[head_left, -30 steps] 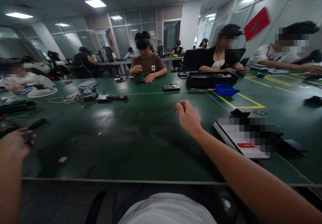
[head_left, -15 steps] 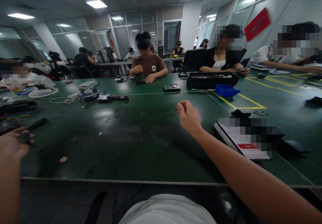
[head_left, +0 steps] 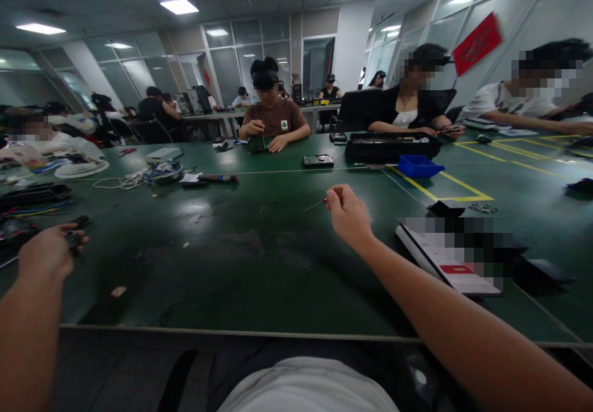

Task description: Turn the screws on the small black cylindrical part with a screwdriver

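Note:
My right hand (head_left: 348,217) is closed in a pinch around the red handle of a small screwdriver (head_left: 315,204). Its thin metal shaft points left over the green table (head_left: 259,288). At the far left, my left hand (head_left: 46,252) is closed around the dark handle of another screwdriver (head_left: 10,262), whose metal shaft sticks out past the left edge of the view. Just beyond those fingers lies a black-handled tool (head_left: 81,221), partly covered by the hand. A hard drive (head_left: 317,161) rests farther back, apart from both hands.
A white-and-red box (head_left: 445,264) and black pieces (head_left: 542,273) lie right of my right forearm. Behind them are a blue bin (head_left: 419,165) and a long black tray (head_left: 393,146). Cables (head_left: 162,172) and a pen-like tool (head_left: 217,178) lie left of centre. Several people sit around the table.
My left hand has moved right and slightly up, with its screwdriver's shaft now showing at the left. The right hand has stayed in place with the small screwdriver.

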`<state>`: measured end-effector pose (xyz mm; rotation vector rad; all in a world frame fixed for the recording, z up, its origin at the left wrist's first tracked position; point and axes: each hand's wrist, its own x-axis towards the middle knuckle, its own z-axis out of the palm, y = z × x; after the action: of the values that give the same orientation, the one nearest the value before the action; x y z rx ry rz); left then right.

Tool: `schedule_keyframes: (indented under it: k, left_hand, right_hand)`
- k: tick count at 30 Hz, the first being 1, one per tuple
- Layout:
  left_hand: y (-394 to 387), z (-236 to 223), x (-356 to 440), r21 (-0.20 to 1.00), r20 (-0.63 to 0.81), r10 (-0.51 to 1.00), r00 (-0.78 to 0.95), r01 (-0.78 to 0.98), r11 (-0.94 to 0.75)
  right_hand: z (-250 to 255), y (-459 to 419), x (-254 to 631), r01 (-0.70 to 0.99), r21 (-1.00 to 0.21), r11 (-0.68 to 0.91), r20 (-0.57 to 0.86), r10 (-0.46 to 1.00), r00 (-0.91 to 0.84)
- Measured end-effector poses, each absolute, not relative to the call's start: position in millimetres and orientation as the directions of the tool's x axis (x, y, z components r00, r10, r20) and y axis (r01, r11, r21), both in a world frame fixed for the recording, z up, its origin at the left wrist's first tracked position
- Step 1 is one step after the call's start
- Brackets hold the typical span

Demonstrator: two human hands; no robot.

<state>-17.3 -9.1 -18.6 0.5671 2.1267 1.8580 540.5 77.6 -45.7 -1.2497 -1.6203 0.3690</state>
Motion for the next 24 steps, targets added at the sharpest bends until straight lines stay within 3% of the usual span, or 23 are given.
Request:
schedule_keyframes:
  k: [5, 12, 16, 20, 22, 24]
  left_hand:
    - [18, -2, 55, 0.997, 0.016, 0.563, -0.827, 0.058, 0.058]
    - [62, 3, 151, 0.994, 0.043, 0.822, -0.569, -0.056, -0.091]
    - [84, -1, 206, 0.994, 0.055, 0.907, -0.418, -0.064, -0.090]
    - [97, -9, 264, 0.990, -0.037, 0.983, -0.181, -0.143, 0.011]
    - [98, -19, 293, 0.993, -0.056, 0.994, -0.095, -0.106, 0.045]
    - [97, -32, 319, 0.998, 0.000, 0.999, -0.045, 0.055, 0.002]
  right_hand:
    - [-46, 78, 541, 0.538, -0.734, 0.414, 0.518, 0.854, 0.048]
    - [-45, 77, 542, 0.539, -0.733, 0.415, 0.521, 0.852, 0.053]
    - [-45, 77, 542, 0.539, -0.734, 0.413, 0.516, 0.855, 0.048]
    - [-44, 76, 542, 0.537, -0.732, 0.418, 0.524, 0.850, 0.052]
    - [-43, 75, 543, 0.542, -0.733, 0.412, 0.521, 0.852, 0.056]
    - [-41, 75, 543, 0.557, -0.730, 0.396, 0.509, 0.859, 0.056]
